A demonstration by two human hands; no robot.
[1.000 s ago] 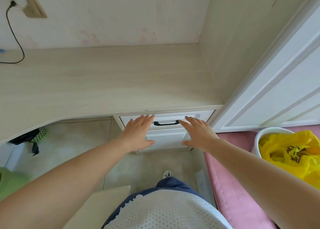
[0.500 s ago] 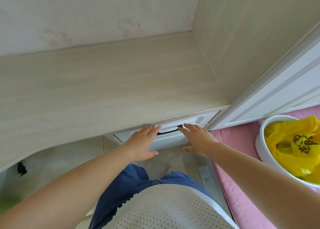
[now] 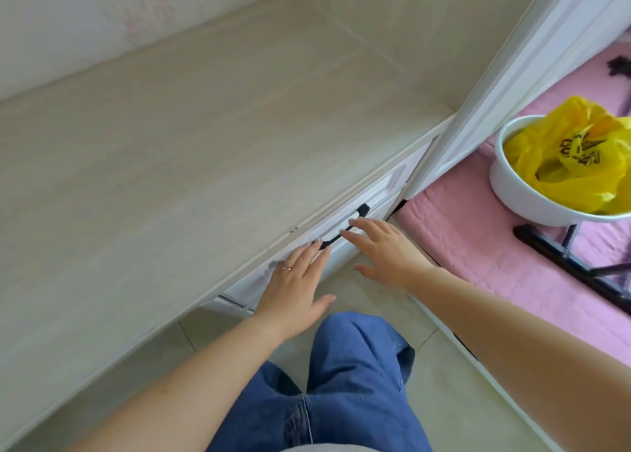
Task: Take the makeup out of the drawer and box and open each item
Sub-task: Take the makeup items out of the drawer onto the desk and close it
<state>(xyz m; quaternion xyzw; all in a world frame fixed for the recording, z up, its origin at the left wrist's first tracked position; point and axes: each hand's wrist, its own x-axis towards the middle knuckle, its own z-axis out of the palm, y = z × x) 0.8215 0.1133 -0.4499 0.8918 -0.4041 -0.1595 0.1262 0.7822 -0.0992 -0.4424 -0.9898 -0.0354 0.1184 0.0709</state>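
Reaching toward the drawer (image 3: 345, 233), I see its white front tucked just under the desk (image 3: 170, 165) edge, shut, with the black handle (image 3: 345, 228) running across it. My left hand (image 3: 293, 287) lies flat with fingers spread, fingertips at the handle's left end — gripping nothing. My right hand (image 3: 386, 250) is spread too, fingers just beside the handle's middle; contact I cannot tell. Off right, a white basin (image 3: 519, 195) holding a yellow bag (image 3: 573, 158) sits on a pink mat (image 3: 471, 243).

— What's inside the drawer (image 3: 345, 236)?
— Can't tell; it's shut under the desk (image 3: 177, 165) edge. The left hand (image 3: 295, 281) covers the handle (image 3: 345, 228) end.
— And the bowl (image 3: 526, 192)?
— Cut off at the right edge.
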